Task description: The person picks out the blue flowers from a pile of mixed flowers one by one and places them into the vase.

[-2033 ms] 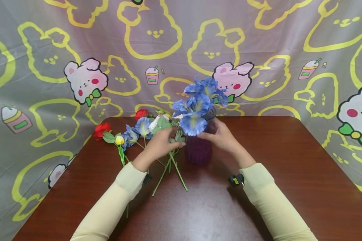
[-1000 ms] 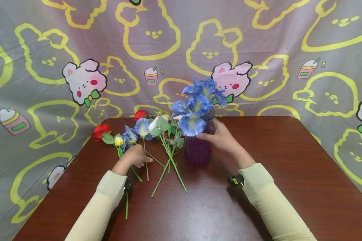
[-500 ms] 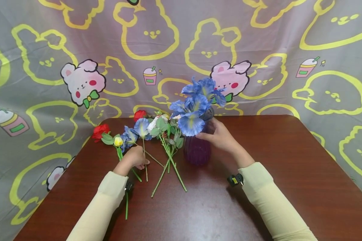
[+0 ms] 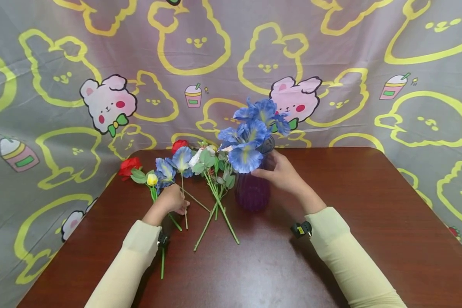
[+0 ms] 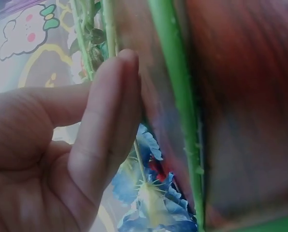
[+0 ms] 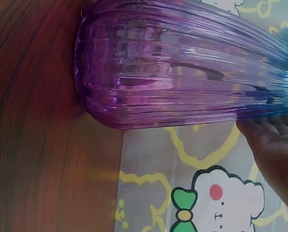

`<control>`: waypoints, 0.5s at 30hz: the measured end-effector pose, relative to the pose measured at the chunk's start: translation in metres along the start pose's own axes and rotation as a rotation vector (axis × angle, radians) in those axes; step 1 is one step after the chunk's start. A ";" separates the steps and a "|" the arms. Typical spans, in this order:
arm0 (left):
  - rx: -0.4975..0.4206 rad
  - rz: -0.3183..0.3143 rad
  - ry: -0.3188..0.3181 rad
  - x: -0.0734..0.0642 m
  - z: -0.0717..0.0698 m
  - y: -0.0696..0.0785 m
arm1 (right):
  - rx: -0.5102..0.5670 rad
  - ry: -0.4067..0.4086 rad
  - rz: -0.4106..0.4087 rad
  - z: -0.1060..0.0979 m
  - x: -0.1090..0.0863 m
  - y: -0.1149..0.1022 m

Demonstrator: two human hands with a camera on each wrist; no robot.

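In the head view my left hand [image 4: 171, 200] is low over the table at the left, fingertips pinching a thin blue iris stem [image 4: 185, 218]. The left wrist view shows thumb and fingers [image 5: 107, 111] meeting at this stem, with a blue iris bloom [image 5: 153, 205] beyond. Two blue irises [image 4: 182, 159] lie side by side there; which one's stem is pinched I cannot tell. My right hand [image 4: 282, 173] grips the neck of a ribbed, see-through purple vase [image 6: 148, 72], which stands upright. Several blue iris blooms [image 4: 246, 158] rise from its mouth and lean left, hiding part of the neck.
Left of the vase lie white roses [image 4: 196, 157] with crossing green stems [image 4: 215, 192]. Farther left are a yellow bud [image 4: 152, 179] and a red rose [image 4: 130, 166]; another red flower [image 4: 180, 145] lies behind. A cartoon-print curtain [image 4: 215, 51] hangs around the brown table [image 4: 350, 184].
My left hand has left the vase side, moved left and down to the lying irises, and closed its fingertips on a stem. These irises have shifted slightly. My right hand stays on the vase.
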State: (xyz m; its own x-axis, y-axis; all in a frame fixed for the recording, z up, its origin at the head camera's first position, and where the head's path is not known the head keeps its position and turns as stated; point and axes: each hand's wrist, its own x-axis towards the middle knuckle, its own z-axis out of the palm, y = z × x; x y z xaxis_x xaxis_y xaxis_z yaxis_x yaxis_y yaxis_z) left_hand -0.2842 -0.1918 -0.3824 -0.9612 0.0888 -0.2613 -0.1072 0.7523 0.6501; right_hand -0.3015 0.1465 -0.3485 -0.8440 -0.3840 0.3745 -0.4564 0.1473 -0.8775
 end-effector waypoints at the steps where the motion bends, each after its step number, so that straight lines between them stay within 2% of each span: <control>1: -0.014 0.006 0.011 0.000 0.000 0.000 | 0.000 0.004 0.003 0.000 0.000 -0.001; 4: -0.038 0.024 0.043 -0.002 0.001 0.000 | 0.002 0.011 0.012 0.000 0.000 -0.001; 9: 0.022 0.068 0.091 -0.007 -0.001 0.002 | 0.018 0.012 0.017 0.001 0.001 -0.002; 12: 0.023 0.057 0.118 -0.008 -0.003 0.004 | 0.019 0.011 0.019 0.001 0.001 -0.002; 15: -0.024 0.037 0.133 -0.007 -0.005 0.003 | 0.009 0.015 0.029 0.000 0.000 -0.002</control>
State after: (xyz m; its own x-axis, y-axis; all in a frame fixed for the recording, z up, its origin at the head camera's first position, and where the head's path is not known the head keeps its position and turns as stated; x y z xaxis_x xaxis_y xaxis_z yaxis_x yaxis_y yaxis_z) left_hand -0.2794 -0.1930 -0.3752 -0.9897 0.0276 -0.1408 -0.0756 0.7339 0.6751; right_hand -0.3006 0.1456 -0.3465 -0.8608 -0.3661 0.3535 -0.4295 0.1500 -0.8905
